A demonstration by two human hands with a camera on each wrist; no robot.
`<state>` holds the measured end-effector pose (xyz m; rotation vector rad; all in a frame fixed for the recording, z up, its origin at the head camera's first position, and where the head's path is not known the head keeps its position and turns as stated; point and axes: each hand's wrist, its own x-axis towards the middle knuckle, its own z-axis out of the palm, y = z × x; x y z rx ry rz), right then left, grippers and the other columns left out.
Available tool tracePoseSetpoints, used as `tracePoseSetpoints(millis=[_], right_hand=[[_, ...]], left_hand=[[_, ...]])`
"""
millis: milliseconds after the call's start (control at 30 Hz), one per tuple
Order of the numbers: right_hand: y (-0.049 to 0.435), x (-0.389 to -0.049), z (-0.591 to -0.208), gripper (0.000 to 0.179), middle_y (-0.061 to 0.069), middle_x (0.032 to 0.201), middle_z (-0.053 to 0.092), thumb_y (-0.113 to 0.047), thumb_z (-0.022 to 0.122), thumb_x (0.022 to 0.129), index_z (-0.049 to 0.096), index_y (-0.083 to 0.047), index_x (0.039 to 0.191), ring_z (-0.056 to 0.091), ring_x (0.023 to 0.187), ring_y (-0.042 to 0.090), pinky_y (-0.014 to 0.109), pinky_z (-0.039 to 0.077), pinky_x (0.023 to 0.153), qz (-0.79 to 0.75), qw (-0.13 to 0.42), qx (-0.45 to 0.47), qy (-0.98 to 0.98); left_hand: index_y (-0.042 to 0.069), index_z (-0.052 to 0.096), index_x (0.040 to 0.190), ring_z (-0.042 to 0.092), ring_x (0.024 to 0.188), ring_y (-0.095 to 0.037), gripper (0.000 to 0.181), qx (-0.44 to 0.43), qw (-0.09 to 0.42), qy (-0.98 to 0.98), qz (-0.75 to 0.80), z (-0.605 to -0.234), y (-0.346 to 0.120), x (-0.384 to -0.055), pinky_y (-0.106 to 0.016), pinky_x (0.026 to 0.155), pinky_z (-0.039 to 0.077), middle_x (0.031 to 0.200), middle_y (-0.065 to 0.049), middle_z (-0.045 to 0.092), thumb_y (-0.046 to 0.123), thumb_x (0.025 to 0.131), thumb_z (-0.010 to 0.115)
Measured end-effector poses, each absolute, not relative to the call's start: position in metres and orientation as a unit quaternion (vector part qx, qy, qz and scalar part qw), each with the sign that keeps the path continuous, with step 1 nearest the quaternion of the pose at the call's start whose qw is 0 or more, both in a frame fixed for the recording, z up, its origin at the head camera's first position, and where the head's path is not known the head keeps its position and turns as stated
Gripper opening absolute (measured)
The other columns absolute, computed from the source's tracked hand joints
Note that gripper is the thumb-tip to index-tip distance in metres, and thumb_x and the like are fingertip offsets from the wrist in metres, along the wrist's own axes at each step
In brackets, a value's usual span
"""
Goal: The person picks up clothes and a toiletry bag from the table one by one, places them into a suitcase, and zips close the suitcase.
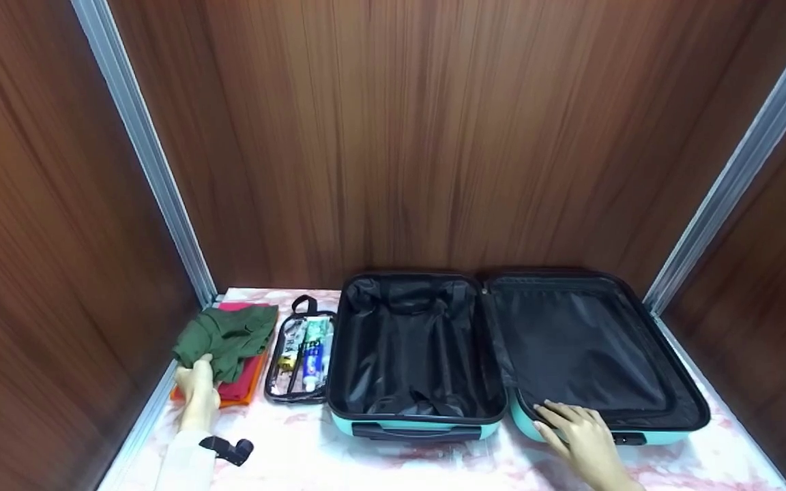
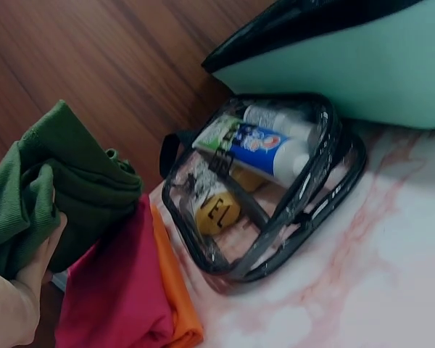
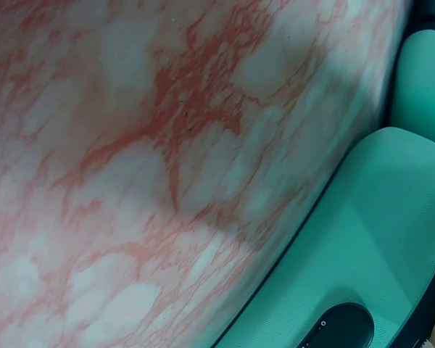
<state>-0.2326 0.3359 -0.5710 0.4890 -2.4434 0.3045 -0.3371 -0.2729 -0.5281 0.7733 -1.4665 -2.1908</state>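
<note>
At the left of the head view, my left hand (image 1: 198, 383) grips a dark green folded garment (image 1: 233, 334), and the left wrist view shows the cloth (image 2: 80, 188) bunched between thumb and fingers. Below it lie a crimson folded garment (image 2: 116, 290) and an orange one (image 2: 180, 312). My right hand (image 1: 580, 436) rests with extended fingers on the front rim of the right half (image 1: 584, 348) of an open suitcase, close to its lock (image 1: 629, 438). In the right wrist view only a sliver of that hand shows, beside the mint-green shell (image 3: 362, 232).
Between the clothes and the suitcase lies a clear toiletry bag (image 1: 271, 382) with tubes and bottles inside. The suitcase's left half (image 1: 420, 341) has a black lining and a front handle (image 1: 417, 432). Wood-grain panels (image 1: 400, 136) close off the back and sides of the marbled table (image 1: 284, 443).
</note>
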Motion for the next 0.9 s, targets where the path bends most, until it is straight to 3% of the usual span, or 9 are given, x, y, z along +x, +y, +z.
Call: tracePoseSetpoints(millis=[133, 467, 767, 900], right_hand=[[0.335, -0.232, -0.571, 0.028, 0.005, 0.108, 0.073, -0.029, 0.079, 0.083, 0.078, -0.017, 0.108, 0.067, 0.093, 0.029, 0.051, 0.049, 0.079, 0.117, 0.306, 0.182, -0.927], [0.336, -0.232, -0.572, 0.028, 0.005, 0.108, 0.073, -0.028, 0.079, 0.083, 0.078, -0.018, 0.109, 0.068, 0.092, 0.028, 0.05, 0.05, 0.078, 0.116, 0.307, 0.184, -0.927], [0.335, -0.23, -0.57, 0.027, 0.007, 0.111, 0.072, -0.03, 0.077, 0.086, 0.077, -0.019, 0.111, 0.067, 0.095, 0.031, 0.052, 0.049, 0.081, 0.124, 0.278, 0.166, -0.938], [0.335, -0.23, -0.569, 0.028, 0.007, 0.111, 0.072, -0.03, 0.076, 0.087, 0.077, -0.018, 0.111, 0.067, 0.095, 0.031, 0.052, 0.049, 0.081, 0.125, 0.278, 0.167, -0.938]], left_hand=[[-0.007, 0.029, 0.146, 0.05, 0.091, -0.01, 0.054, 0.284, 0.202, -0.524, -0.777, -0.523, -0.269, -0.338, -0.019, 0.078, 0.047, 0.118, -0.007, 0.046, 0.008, 0.098, 0.048], [-0.005, 0.039, 0.14, 0.057, 0.073, -0.002, 0.045, 0.265, 0.232, -0.498, -0.793, -0.508, -0.256, -0.339, -0.018, 0.067, 0.05, 0.102, -0.002, 0.054, 0.004, 0.097, 0.049], [-0.005, 0.033, 0.146, 0.054, 0.092, -0.009, 0.052, 0.258, 0.224, -0.51, -0.789, -0.501, -0.248, -0.342, -0.019, 0.079, 0.048, 0.127, -0.013, 0.05, 0.007, 0.098, 0.05], [-0.005, 0.031, 0.147, 0.055, 0.092, -0.008, 0.053, 0.251, 0.231, -0.503, -0.794, -0.497, -0.245, -0.343, -0.019, 0.082, 0.048, 0.129, -0.014, 0.049, 0.006, 0.098, 0.048]])
